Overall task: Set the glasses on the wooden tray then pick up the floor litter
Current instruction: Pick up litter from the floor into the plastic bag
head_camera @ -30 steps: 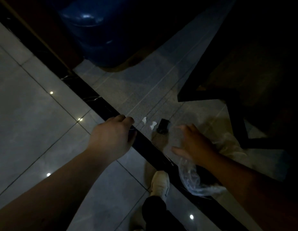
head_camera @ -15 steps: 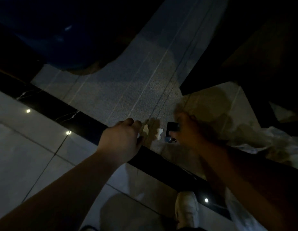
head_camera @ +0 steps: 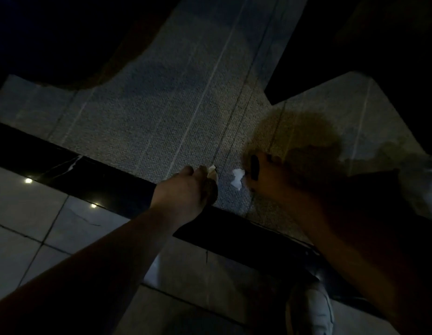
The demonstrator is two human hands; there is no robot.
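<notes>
The scene is dim. My left hand (head_camera: pixel 188 189) reaches down to the grey carpet (head_camera: pixel 161 122), and its fingertips pinch a small white scrap of litter (head_camera: pixel 212 170). A second white scrap (head_camera: pixel 237 180) lies on the carpet between my hands. My right hand (head_camera: pixel 275 180) is in shadow just to its right, and its fingers hold a small black object (head_camera: pixel 254 166). No glasses or wooden tray are in view.
A glossy black strip (head_camera: pixel 72 165) separates the carpet from pale floor tiles (head_camera: pixel 28 213). Dark furniture legs (head_camera: pixel 355 56) stand at the upper right and a dark rounded shape at the upper left. Clear plastic (head_camera: pixel 427 180) lies at the right edge. My white shoe (head_camera: pixel 311 310) is at the bottom.
Both hands dropped to the carpet as the view closed in. My left hand reached the near white scrap; my right hand took the black object off the floor.
</notes>
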